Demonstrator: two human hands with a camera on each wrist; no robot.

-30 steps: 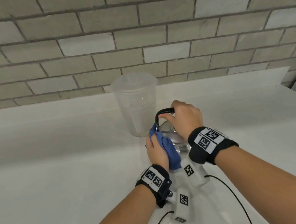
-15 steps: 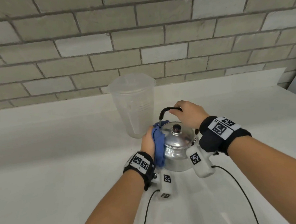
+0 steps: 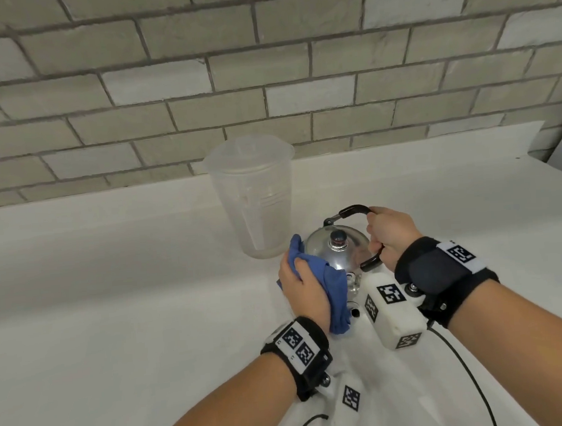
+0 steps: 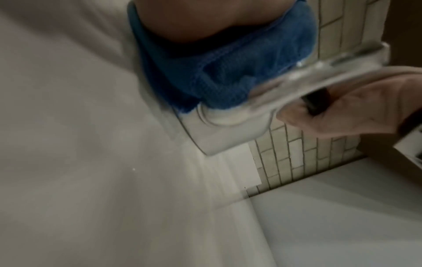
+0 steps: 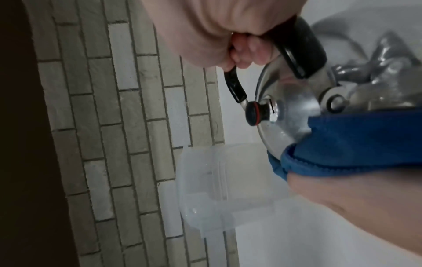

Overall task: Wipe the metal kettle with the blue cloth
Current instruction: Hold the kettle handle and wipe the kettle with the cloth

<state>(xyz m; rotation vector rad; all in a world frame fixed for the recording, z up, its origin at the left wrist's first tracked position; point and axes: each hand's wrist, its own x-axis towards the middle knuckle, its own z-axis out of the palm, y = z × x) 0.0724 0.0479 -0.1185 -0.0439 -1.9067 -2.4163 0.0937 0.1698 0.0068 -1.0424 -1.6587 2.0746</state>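
White countertop (image 3: 114, 324) runs across the head view below a grey brick wall (image 3: 263, 81), and on it, left of the hands, stands a translucent plastic pitcher (image 3: 255, 198) with its lid on, upright, just beside the kettle. Next comes the left hand (image 3: 303, 286), fingers wrapped over the bunched blue cloth (image 3: 331, 289) and pressing it against the left flank of the metal kettle (image 3: 338, 248), which sits on the counter near the middle of the scene. A dark knob (image 3: 338, 238) tops the domed lid. To the right, the right hand (image 3: 391, 235) is clenched around the black arched handle (image 3: 354, 210) above the lid.

From the left wrist camera the cloth (image 4: 228, 75) fills the upper centre under the palm, its stitched hem plain, while the kettle (image 4: 308, 79) is a blurred shiny streak; past it lies the palm of the other hand (image 4: 354, 110) around the black grip, an underside the head camera cannot see.

From the right wrist camera the fingers (image 5: 246, 48) curl fully round the handle (image 5: 301, 54), the knob (image 5: 253, 112) shows a red ring, and the handle's metal pivot (image 5: 334, 103) is clear. Cloth (image 5: 356, 142) covers the lid's lower edge, with the pitcher (image 5: 223, 184) lying behind.
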